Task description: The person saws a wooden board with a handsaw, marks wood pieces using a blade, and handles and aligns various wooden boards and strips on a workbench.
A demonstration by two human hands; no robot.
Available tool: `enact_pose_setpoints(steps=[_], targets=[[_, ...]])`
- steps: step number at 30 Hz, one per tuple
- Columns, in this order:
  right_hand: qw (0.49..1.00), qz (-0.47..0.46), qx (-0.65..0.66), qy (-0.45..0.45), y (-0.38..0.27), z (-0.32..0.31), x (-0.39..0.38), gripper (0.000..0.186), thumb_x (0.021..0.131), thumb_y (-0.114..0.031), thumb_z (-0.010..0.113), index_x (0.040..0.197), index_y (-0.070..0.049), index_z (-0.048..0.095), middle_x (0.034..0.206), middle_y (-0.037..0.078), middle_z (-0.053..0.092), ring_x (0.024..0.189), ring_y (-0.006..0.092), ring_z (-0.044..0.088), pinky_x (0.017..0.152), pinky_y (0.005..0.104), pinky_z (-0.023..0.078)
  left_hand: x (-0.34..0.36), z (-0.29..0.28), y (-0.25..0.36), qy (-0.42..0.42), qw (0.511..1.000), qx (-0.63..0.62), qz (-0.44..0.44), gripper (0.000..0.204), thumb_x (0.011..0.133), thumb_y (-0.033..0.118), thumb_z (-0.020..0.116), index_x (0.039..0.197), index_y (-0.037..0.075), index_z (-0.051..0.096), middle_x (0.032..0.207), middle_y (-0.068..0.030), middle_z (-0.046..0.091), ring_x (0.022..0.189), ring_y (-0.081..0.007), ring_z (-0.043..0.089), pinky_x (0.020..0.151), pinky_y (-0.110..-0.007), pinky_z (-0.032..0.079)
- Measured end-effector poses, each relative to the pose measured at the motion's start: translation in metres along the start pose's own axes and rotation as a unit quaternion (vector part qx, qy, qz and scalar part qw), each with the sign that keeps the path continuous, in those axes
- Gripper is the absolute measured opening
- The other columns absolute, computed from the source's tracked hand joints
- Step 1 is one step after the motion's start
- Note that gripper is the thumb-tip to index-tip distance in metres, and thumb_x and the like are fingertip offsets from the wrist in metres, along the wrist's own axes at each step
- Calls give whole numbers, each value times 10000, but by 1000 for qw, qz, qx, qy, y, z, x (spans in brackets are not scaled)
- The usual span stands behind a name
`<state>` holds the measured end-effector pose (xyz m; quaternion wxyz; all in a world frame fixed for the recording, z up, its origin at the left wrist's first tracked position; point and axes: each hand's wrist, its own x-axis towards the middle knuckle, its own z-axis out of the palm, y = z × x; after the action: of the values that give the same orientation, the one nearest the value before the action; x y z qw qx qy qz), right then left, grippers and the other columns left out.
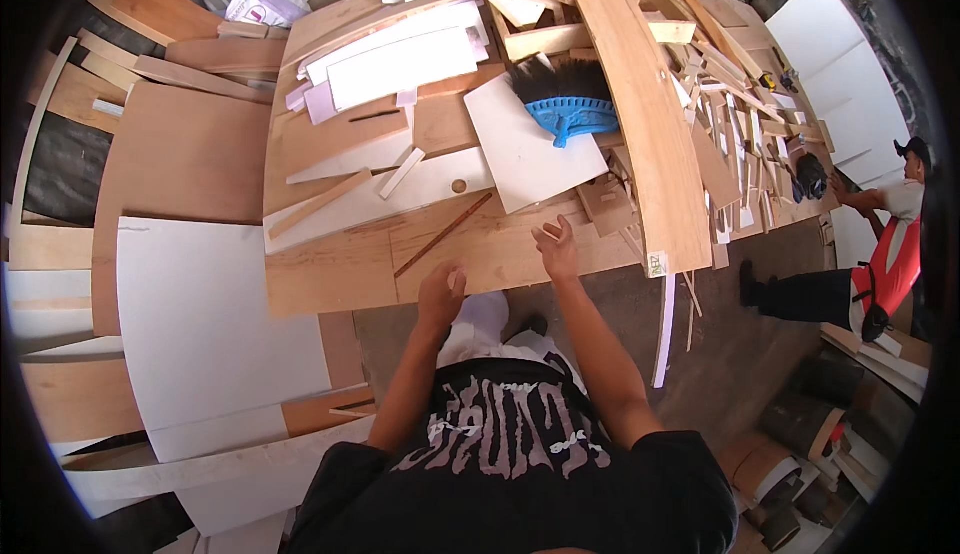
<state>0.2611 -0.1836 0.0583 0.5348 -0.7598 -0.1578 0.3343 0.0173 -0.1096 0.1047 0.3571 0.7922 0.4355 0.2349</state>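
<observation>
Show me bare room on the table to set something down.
Two bare tabletop patches: left of the brown stick, nearer than the long white board; and between stick and right hand. Wood scraps crowd the far right.

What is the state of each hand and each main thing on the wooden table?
Left hand: curled, contents unclear
Right hand: open, looks empty
Blue plastic brush with black bristles: lying on white square board
Thin brown wooden stick: lying diagonally
Long light-brown wooden plank: lying over other pieces
</observation>
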Motion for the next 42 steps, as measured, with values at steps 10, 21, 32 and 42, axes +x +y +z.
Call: enact_pose_setpoints(steps=[10, 21, 32, 42], targets=[[964, 108, 220, 102, 16, 42, 109, 518, 950, -297, 769, 1366, -81, 549, 1262, 102, 635, 1100, 213, 642, 853, 406, 578, 25, -21, -27, -72, 992, -104, 9, 242, 1015, 150, 599, 1183, 23, 718, 1114, -201, 748, 1041, -362, 722, 919, -408, 554], [953, 45, 298, 35, -29, 116, 28, 490, 983, -264, 733, 1362, -15, 548, 1179, 104, 680, 948, 226, 708, 784, 368, 622, 86, -56, -97, -76, 986, -139, -50, 290, 1035, 219, 545, 1221, 69, 709, 1105, -207, 744, 998, -358, 728, 873, -414, 559], [941, 267, 167, -127, 5, 135, -21, 415, 1022, -327, 653, 1242, 23, 617, 1070, 181, 744, 897, 243, 744, 771, 358, 610, 91, -59, -106, -49, 982, -184, -15, 259, 1028, 115, 537, 1209, 15, 692, 1087, -196, 754, 998, -315, 741, 885, -379, 563], [983, 103, -55, -142, -10, 76, -16, 408, 983, -249, 692, 1258, 48, 641, 1020, 128, 751, 867, 199, 762, 716, 297, 603, 106, -29, -67, -114, 967, -221, -55, 303, 1061, 190, 551, 1264, -8, 656, 1096, -167, 754, 999, -250, 727, 880, -356, 551]])
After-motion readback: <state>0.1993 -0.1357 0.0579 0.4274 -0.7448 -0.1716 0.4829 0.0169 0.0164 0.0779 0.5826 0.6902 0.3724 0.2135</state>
